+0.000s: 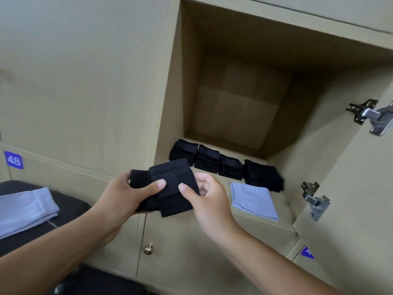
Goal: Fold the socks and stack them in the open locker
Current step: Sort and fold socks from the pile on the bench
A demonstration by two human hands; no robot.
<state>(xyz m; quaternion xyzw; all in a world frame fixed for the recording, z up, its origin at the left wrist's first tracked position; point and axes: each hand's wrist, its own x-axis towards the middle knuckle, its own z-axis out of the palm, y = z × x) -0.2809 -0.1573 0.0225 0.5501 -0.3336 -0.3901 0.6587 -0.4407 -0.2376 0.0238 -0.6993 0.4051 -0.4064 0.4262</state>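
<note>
Seen from the head camera, looking forward and down: two bare forearms reach toward an open locker (pixel 182 86) of pale wood, its door swung out to the right with two metal hinges (pixel 371 116) showing. In front of the opening, held in the air between both hands, is a folded black sock (pixel 170 184). The left hand (pixel 125 194) grips its left side, thumb pressed flat on top and the other fingers curled underneath. The right hand (pixel 209 196) pinches its right edge, thumb on top, remaining fingers loosely curled behind the fabric. On the locker floor, toward the back, four stacks of folded black socks (pixel 223 162) stand side by side in a row, touching or nearly so. Just in front of the right-hand stack lies a folded light blue sock (pixel 254 201), flat and alone. At the far left, more light blue fabric (pixel 25 207) rests on a dark surface outside the locker. A blue label reading 48 (pixel 13 160) marks a neighbouring closed door, and a small brass knob (pixel 148 249) sits on the door below. The sock looks light, soft and floppy, so its fold would likely spring open if released; pinching across the layered edges, as now, seems the surest hold while setting it on a stack.
</note>
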